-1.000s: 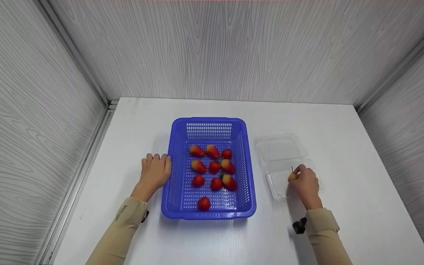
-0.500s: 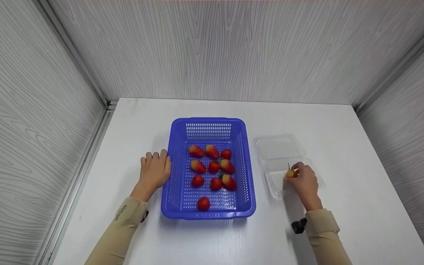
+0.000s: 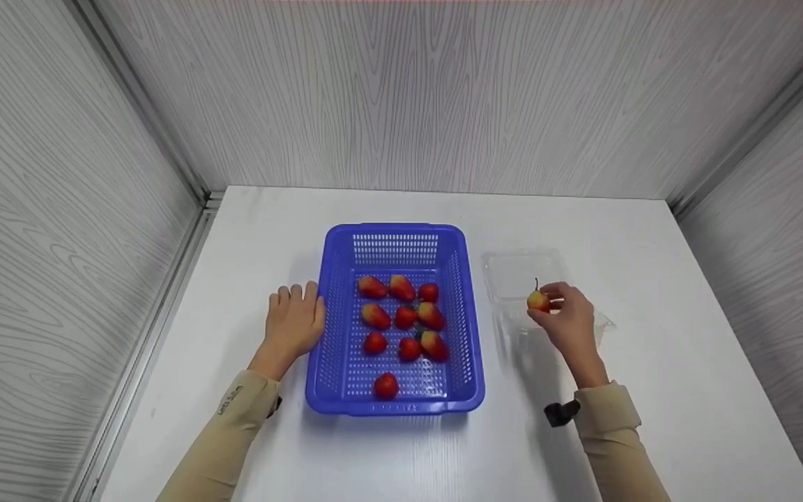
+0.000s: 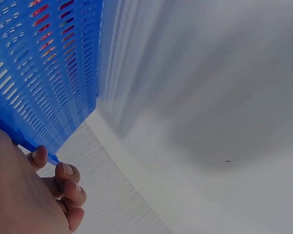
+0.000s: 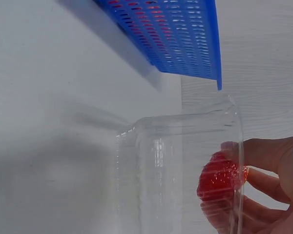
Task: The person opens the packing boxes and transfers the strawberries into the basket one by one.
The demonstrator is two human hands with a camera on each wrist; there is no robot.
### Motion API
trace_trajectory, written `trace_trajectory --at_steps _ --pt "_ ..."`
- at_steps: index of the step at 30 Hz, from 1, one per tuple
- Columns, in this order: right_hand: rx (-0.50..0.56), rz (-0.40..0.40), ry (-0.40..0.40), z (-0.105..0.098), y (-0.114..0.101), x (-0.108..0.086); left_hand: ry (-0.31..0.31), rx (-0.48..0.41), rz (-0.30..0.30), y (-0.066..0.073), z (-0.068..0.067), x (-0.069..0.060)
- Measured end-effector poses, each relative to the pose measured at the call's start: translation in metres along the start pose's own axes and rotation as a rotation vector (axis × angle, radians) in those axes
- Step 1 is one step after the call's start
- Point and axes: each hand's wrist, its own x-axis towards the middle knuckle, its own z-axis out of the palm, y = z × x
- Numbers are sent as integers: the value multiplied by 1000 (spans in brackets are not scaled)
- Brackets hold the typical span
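My right hand pinches a small yellow-and-red pear with a dark stem, above the clear plastic container. In the right wrist view, the pear's red underside shows through the clear wall. My left hand rests against the left rim of the blue basket, its thumb side touching it. Loosely bent fingers show beneath the rim in the left wrist view. Several red strawberries, some yellowish at one end, lie apart in rows on the basket floor.
A white table carries the basket and, to its right, the open clear container. Grey wood-grain panels stand behind and on both sides. A black device sits at my right wrist.
My right hand has risen and moved away from me and slightly left with the pear. The container's near part looks raised and its outline has shifted. My left hand stays at the basket rim.
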Motion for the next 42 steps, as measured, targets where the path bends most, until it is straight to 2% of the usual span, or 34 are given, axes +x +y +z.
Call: trace_trajectory --at_steps 6,12,16,21,24,34,42 --pt "99 -80 34 6 -21 2 7 29 10 -1 1 1" --pt "202 -163 34 19 -48 -5 11 9 7 -1 2 2" --pt "265 -209 -2 31 -62 -14 21 -5 11 0 1 1" --pt "315 -252 -96 49 -78 -27 18 -2 8 0 0 1" --pt "273 -278 -145 62 -85 -36 5 3 6 1 0 1" --pt "9 -363 -292 108 -92 -60 10 4 0 2 -2 -2" --pt "-112 -326 -380 127 -90 -69 17 -1 -5 1 -1 -2"
